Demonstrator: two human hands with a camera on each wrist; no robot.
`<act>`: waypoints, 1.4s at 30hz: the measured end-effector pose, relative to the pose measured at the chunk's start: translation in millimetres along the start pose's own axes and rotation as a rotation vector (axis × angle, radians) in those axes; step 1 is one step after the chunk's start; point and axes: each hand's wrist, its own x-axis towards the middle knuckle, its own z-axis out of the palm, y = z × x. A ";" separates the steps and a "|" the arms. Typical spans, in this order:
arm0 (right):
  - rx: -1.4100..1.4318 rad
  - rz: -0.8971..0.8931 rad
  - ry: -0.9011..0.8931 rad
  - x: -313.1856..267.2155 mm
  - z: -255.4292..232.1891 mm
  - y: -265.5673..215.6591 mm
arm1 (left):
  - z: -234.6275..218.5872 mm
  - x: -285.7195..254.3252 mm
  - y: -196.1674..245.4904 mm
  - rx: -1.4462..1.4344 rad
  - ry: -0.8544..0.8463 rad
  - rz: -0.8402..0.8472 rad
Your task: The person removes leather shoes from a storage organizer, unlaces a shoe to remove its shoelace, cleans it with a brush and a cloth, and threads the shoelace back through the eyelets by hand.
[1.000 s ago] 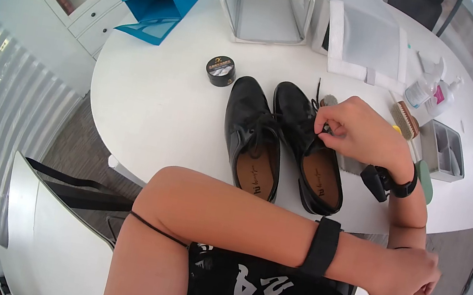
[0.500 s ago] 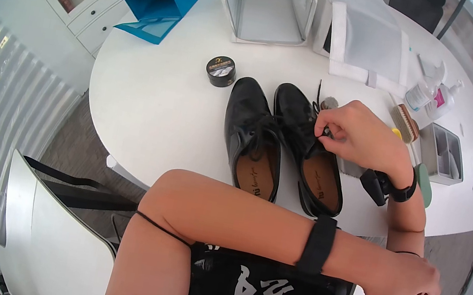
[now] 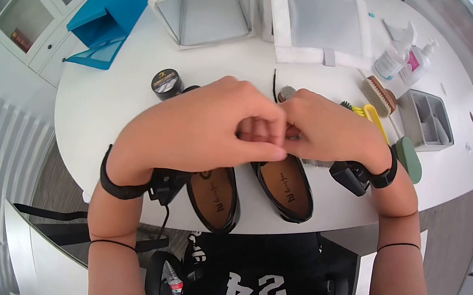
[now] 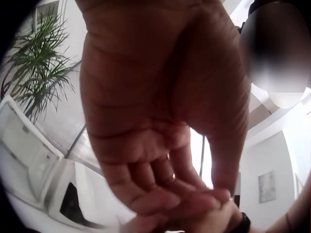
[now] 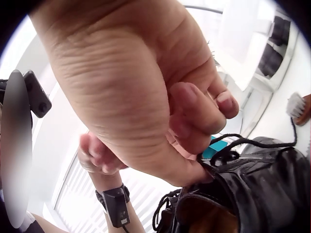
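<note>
A pair of black lace-up shoes stands side by side on the white table; the left shoe (image 3: 215, 200) and right shoe (image 3: 285, 190) show brown insoles, their fronts mostly hidden behind my hands. My right hand (image 3: 339, 130) pinches the right shoe at the tongue, thumb tip against its edge in the right wrist view. A black shoelace (image 5: 291, 128) trails forward from that shoe (image 5: 277, 189). Over the left shoe, my left hand (image 3: 209, 121) reaches close to the right fingers. Its fingers are loosely bent, thumb extended, and nothing shows in its palm (image 4: 141, 107).
A round black tin (image 3: 166, 83) sits to the left. A small round brush (image 3: 286, 93) is just beyond the hands. To the right lie a wooden brush (image 3: 378, 96), yellow-handled brush (image 3: 375, 121), grey divided box (image 3: 425, 120) and green oval object (image 3: 408, 159). White boxes (image 3: 203, 7) stand behind.
My left hand has left the right forearm, where it rested, and come up over the shoes beside the right hand. The right hand keeps its pinch; the head view has shifted.
</note>
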 end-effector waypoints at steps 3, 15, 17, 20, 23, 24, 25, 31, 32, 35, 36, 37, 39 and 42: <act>0.068 0.090 -0.078 5.3 -6.8 -9.9 | 3.8 0.3 -24.8 0.112 -0.004 -0.111; 0.174 0.224 -0.131 13.8 -6.5 -11.3 | 19.3 10.4 -43.5 0.148 0.130 -0.191; 0.181 0.236 -0.145 14.9 -7.1 -11.4 | 16.9 11.0 -44.0 0.141 0.109 -0.186; 0.194 0.242 -0.152 15.9 -7.0 -11.1 | 15.4 11.7 -45.9 0.120 0.092 -0.184; 0.169 0.168 -0.112 14.4 -0.1 -1.2 | 14.6 11.3 -47.7 0.115 0.098 -0.156; 0.136 0.098 -0.079 14.0 2.5 1.8 | 14.8 11.6 -48.4 0.113 0.098 -0.157; 0.138 0.099 -0.081 13.6 2.5 1.8 | 14.9 12.1 -49.3 0.106 0.097 -0.165; 0.190 0.217 -0.130 16.8 -7.1 -11.8 | 15.9 12.0 -46.7 0.119 0.097 -0.176; 0.180 0.225 -0.133 16.7 -7.0 -12.5 | 15.9 11.9 -46.0 0.121 0.097 -0.180; 0.171 0.231 -0.131 16.6 -6.8 -13.5 | 17.2 11.6 -47.9 0.122 0.109 -0.165; 0.172 0.229 -0.125 16.1 -6.9 -13.5 | 17.3 11.6 -47.9 0.123 0.109 -0.163; 0.171 0.228 -0.124 15.4 -6.6 -13.1 | 17.3 11.7 -48.0 0.122 0.111 -0.161; 0.162 0.196 -0.099 14.4 -5.7 -12.2 | 17.2 11.9 -46.9 0.123 0.113 -0.158; 0.151 0.170 -0.094 13.7 -5.9 -10.6 | 17.8 11.2 -45.3 0.141 0.112 -0.173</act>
